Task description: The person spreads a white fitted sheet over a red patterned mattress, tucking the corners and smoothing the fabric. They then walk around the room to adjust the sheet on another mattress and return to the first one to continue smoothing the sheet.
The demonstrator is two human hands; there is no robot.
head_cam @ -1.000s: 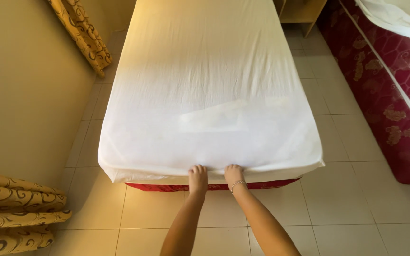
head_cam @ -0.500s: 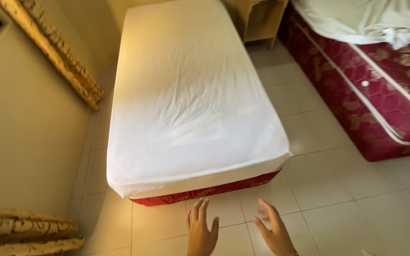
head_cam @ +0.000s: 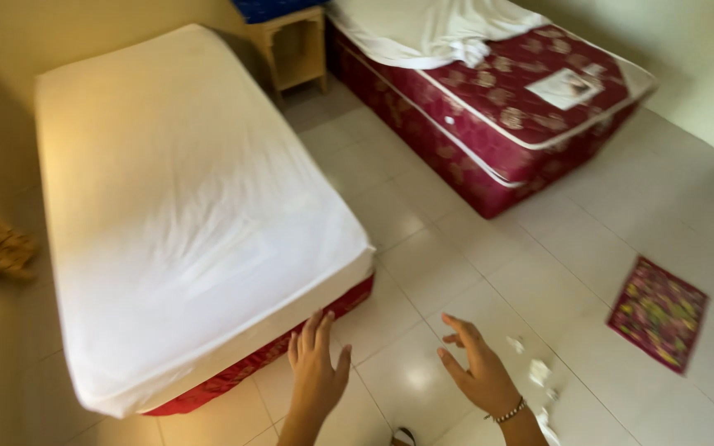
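Down at the bottom of the shot, both hands are out in the air with nothing in them. Left hand (head_cam: 317, 367) has its fingers spread wide, palm down, just off the foot corner of the bed (head_cam: 183, 223), near it but not touching. Right hand (head_cam: 477, 372) is open too, fingers loosely splayed, a bracelet (head_cam: 509, 410) on the wrist, hovering over bare floor tiles (head_cam: 456, 248). That bed has a white sheet (head_cam: 167, 190) pulled smooth over the top and down the sides, with a strip of red mattress (head_cam: 291, 339) showing under the sheet's lower edge at the foot end. Its left side runs close along the wall, so that side is tight. To the right is a wide aisle of tile, then a second bed (head_cam: 497, 107), a bare red patterned mattress with a bunched white sheet (head_cam: 431, 29) piled at its far end. A small wooden nightstand (head_cam: 291, 49) sits between the two beds at the head end. On the floor to the right, well apart from both beds, lies a colourful square mat (head_cam: 659, 312), and a few white scraps (head_cam: 539, 372) sit just beside the right hand. Plenty of open tile at the foot of both beds.
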